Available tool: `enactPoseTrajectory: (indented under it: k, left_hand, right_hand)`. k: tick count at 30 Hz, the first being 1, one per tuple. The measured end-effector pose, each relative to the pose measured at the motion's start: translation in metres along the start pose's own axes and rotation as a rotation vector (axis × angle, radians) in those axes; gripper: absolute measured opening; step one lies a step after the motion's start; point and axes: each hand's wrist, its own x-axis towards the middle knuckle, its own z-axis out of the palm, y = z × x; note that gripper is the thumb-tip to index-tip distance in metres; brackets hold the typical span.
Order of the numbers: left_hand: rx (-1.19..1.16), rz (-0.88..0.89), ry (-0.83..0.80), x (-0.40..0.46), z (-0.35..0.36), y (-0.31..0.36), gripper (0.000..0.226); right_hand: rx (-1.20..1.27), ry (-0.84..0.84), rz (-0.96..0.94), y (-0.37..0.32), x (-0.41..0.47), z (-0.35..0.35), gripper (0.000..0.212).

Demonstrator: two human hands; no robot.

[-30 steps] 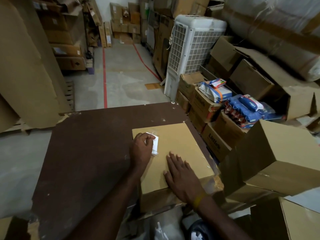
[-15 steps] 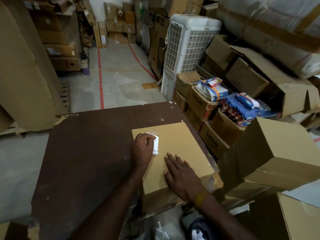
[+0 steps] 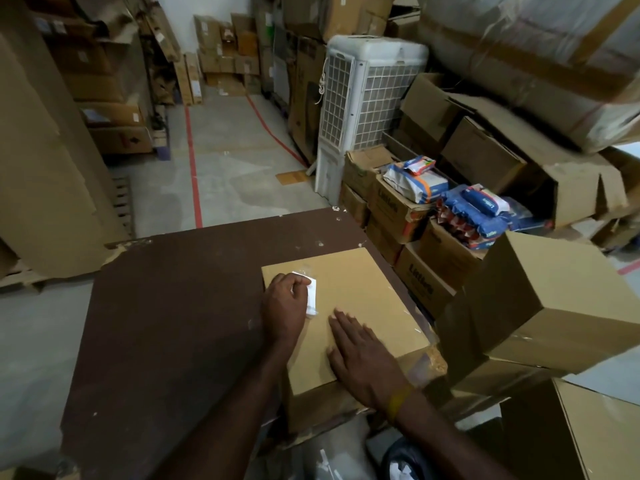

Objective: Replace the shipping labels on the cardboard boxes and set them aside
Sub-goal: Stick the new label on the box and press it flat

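I see the cardboard box (image 3: 360, 299) on the brown table's (image 3: 173, 323) near right side. My left hand (image 3: 284, 306) pinches its white label (image 3: 311, 296); my right hand (image 3: 363, 355) presses flat, fingers straight.

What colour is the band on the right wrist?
Yellow; the wristband shows in the head view, just behind the right hand.

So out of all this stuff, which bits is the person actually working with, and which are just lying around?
In use:
- cardboard box on the brown table
- white label, gripped by the left hand
- right hand, flat on the box

Lying about:
- white air cooler
- blue packets
- stacked boxes at the right
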Motion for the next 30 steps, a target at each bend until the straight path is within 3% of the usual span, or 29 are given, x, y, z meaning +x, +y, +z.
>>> enactPoseTrajectory:
  k: [6,11,15,22,28,30]
  left_hand:
    - [0.022,0.020,-0.003,0.002,0.000,0.001,0.017]
    - [0.022,0.037,0.000,0.000,-0.001,0.000,0.016]
    - [0.020,0.008,-0.012,0.000,0.000,0.000,0.016]
    - [0.034,0.007,-0.014,0.000,-0.001,0.001,0.018]
    - [0.001,0.021,0.009,-0.001,-0.003,0.003,0.018]
    - [-0.005,0.017,0.014,0.001,-0.002,0.002,0.018]
  right_hand:
    - [-0.066,-0.035,0.057,0.011,0.043,-0.013,0.065]
    - [-0.049,-0.057,0.061,0.012,0.041,-0.012,0.071]
    - [-0.093,-0.049,0.061,0.014,-0.008,-0.003,0.094]
    - [-0.108,-0.079,0.169,0.024,0.049,-0.017,0.076]
    - [-0.067,-0.075,0.118,0.016,-0.015,-0.004,0.102]
    - [-0.069,-0.088,0.114,0.021,-0.013,-0.004,0.102]
